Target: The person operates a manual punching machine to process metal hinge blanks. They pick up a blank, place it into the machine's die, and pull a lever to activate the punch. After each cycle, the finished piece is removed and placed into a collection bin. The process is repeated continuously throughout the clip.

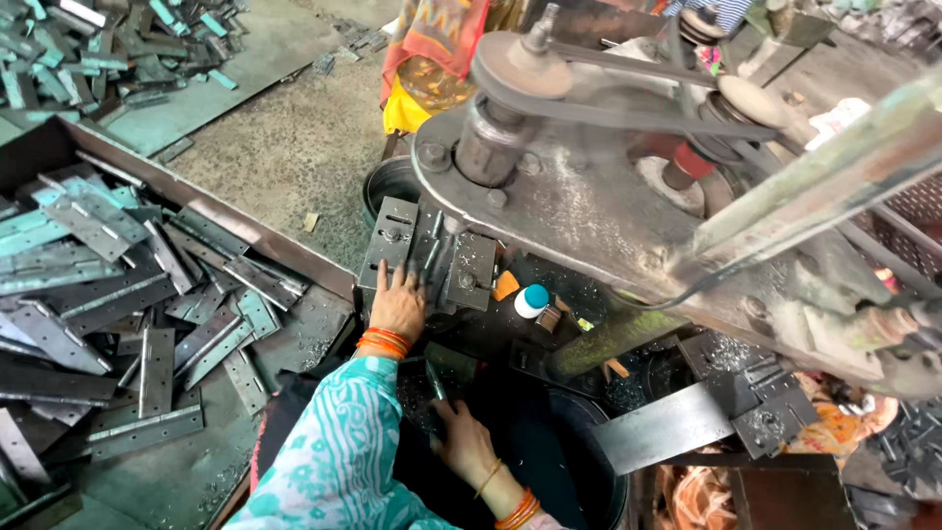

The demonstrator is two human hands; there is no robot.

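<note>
Grey, grimy workshop floor and a shallow metal tray [294,245] full of flat hinge plates [157,368] lie to your left, far too many and too overlapped to count, with a second heap of them [108,49] at the top left corner running off the edge. Ahead of you stands one belt-driven machine [589,196] with two pulleys showing, the belt between them blurred. Your left hand [397,306] lies flat with fingers spread and released on the lower edge of the machine's block-shaped fixture [427,253], just touching it, three or so orange bangles at the wrist. Your right hand [461,442] is down over a dark round bin [579,461], its fingers curled around a narrow dark metal piece [435,383] that points up toward the fixture; what exactly that piece is, you cannot tell from here. One small white bottle with a blue cap [532,299] stands just right of the fixture, beside an orange scrap. One bent grey metal strip [662,427] crosses the bin's right rim. Another person's bright patterned clothing [432,59] shows behind the machine, mostly hidden by it.
</note>
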